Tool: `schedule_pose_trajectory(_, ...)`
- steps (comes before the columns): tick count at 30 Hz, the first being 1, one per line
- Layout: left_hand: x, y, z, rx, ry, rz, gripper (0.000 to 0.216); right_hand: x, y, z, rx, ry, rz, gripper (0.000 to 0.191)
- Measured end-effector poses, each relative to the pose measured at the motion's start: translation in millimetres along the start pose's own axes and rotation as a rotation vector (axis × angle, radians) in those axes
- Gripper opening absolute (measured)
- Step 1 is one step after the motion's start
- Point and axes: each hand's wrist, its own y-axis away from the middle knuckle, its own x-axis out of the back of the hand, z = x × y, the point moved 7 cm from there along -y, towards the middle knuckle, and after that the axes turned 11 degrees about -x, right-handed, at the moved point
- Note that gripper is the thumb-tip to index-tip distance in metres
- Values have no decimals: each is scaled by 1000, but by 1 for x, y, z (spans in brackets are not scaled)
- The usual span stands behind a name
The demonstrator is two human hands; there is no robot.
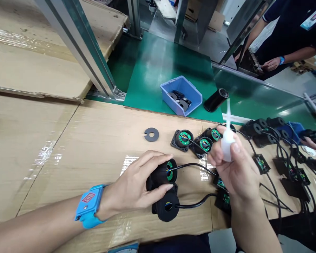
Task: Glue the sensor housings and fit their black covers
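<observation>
On the tabletop [81, 147] my left hand [137, 182] grips a black round part [162, 174]; my right hand [237, 168] pinches a white bottle [228, 142], nozzle up, beside it.

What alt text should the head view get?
Seen from above, the person's left hand grips a black round housing with a green board in its end, on a cardboard-covered bench, while the right hand holds a small white nozzle bottle upright. More wired housings, a grey washer and a blue bin lie beyond.
</observation>
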Motion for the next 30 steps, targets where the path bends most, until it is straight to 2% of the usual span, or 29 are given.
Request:
schedule_pose_trajectory(2, 1, 0, 1, 12, -2, -19, 58, -3, 8, 6, -8, -79, -3, 21)
schedule_pose_trajectory(5, 1, 0, 2, 21, 3, -41, 58, 3, 11, 7, 44, -160, 38, 22)
schedule_pose_trajectory(9, 1, -1, 4, 22, 17, -54, 59, 9, 13, 10, 33, -142, 69, 27)
schedule_pose_trajectory(16, 2, 3, 2, 38, 148, 26, 48, 8, 17, 22, 5, -61, 51, 29)
schedule_pose_trajectory(25, 4, -2, 5, -6, 122, 7, 50, -1, 27, 15, 239, 106, 93, 22)
schedule_pose_trajectory(30, 3, -3, 4, -22, 139, 10, 53, -7, 30, 11, 275, 153, 81, 18)
